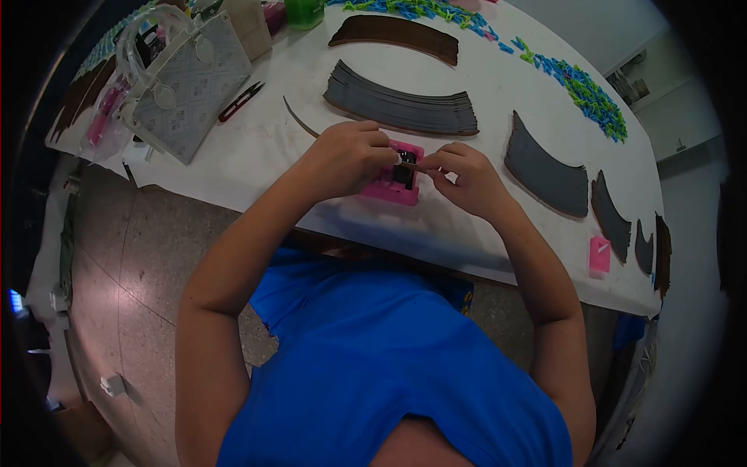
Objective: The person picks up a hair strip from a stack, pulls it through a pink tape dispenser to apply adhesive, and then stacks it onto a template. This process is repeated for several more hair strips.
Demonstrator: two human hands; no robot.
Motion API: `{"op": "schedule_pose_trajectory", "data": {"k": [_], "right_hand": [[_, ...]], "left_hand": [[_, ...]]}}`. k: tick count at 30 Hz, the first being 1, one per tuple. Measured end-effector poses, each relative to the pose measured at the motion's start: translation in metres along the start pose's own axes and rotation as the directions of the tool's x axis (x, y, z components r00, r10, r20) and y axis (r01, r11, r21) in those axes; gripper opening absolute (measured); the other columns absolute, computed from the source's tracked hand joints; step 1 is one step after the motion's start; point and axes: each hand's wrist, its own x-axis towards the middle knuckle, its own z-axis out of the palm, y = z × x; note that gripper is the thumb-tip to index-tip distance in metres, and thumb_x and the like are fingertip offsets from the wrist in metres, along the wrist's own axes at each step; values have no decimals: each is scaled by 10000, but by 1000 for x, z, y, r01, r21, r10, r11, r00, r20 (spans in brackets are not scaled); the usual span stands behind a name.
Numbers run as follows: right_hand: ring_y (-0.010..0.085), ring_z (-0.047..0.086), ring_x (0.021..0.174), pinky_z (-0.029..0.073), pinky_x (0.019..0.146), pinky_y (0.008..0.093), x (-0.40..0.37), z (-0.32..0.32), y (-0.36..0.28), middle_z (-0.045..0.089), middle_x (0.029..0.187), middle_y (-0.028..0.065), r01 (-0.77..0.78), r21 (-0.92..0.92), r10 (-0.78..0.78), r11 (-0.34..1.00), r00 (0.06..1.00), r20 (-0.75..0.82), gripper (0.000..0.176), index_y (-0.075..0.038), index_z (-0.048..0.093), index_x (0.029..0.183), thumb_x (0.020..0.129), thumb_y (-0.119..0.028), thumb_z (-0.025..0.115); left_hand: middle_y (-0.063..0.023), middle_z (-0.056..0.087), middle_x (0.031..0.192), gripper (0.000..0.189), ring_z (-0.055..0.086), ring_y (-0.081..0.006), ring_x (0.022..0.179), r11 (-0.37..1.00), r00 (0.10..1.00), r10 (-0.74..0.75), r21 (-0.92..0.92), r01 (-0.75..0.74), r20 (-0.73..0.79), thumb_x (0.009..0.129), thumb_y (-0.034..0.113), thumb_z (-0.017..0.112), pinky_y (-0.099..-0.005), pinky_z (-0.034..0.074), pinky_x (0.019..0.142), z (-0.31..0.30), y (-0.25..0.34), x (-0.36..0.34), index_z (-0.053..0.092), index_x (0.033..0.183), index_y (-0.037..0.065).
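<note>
A pink tray (383,193) with a black part (404,176) in it lies near the table's front edge. My left hand (352,157) is closed over the tray's left side, its fingertips at the black part. From the right, my right hand (464,177) pinches the end of a thin brown strip (417,166) just over the tray. A thin curved dark strip (299,117) runs out from behind my left hand to the upper left. Whether both hands hold the same strip cannot be made out.
Curved dark strip bundles (401,105) lie behind the tray, with more (545,167) at the right. Red-handled snips (240,102) and a clear handbag (187,86) are at the left. Blue and green clips (583,93) are spread along the far edge. A pink box (599,255) stands right.
</note>
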Motion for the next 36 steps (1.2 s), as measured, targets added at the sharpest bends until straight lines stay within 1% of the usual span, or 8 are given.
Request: {"op": "schedule_pose_trajectory", "data": {"k": [5,7,10,13,19,21,28,36], "right_hand": [[234,684,818,566,702,358,-1,1,0,706,890,75,4,10,-4,1000,1000,-12,285,-106,801,1053,824,38,712],[220,673,815,557,691,346,-3,1,1,696,880,68,8,19,-8,1000,1000,-17,301,-100,804,1064,828,57,702],[219,675,817,558,688,346,-5,-2,1,696,881,69,8,3,-8,1000,1000,-15,297,-100,803,1057,826,56,702],[211,676,816,561,683,340,-11,-8,3,697,881,69,-4,-14,4,1000,1000,-3,268,-93,798,1038,831,51,704],[194,673,808,560,674,318,-52,-37,18,697,901,64,-92,-25,92,995,996,-10,224,-72,784,1004,838,54,702],[230,670,830,575,682,351,-71,-52,20,694,881,74,-220,-76,219,973,976,-25,203,-74,768,980,826,38,700],[239,630,851,528,674,353,-126,-90,40,684,876,72,-307,-182,296,934,951,-86,146,-30,705,908,796,59,676],[264,615,835,509,731,370,-135,-91,42,672,863,83,-322,-192,305,927,946,-114,146,-20,685,900,781,64,674]], "left_hand": [[-36,675,873,215,664,-252,886,1000,1000,-1,4,1,10,715,101,780,-386,565,743,-2,0,0,733,923,124],[-81,698,899,270,661,-288,851,999,1000,7,-39,-8,-12,710,25,763,-408,561,720,-1,1,0,729,969,94],[-82,705,912,282,663,-286,849,999,1000,18,-48,-19,-25,716,18,760,-411,563,718,2,1,0,740,987,92],[-49,684,881,216,663,-260,874,1000,1000,-9,-15,9,-14,737,94,770,-394,562,735,3,3,0,746,949,133],[-60,697,886,210,667,-266,872,999,999,-7,-46,5,-34,758,72,757,-401,567,728,7,1,1,759,961,124],[-62,698,888,211,669,-267,875,998,999,-11,-58,9,-37,758,63,752,-402,569,732,8,1,1,761,961,121],[-69,703,899,220,678,-271,893,998,1000,-17,-58,16,-25,753,43,743,-405,577,746,7,0,4,768,959,116],[-79,701,913,253,676,-273,882,999,1000,7,-49,-7,4,741,-9,753,-395,580,731,4,0,9,764,973,91]]}}
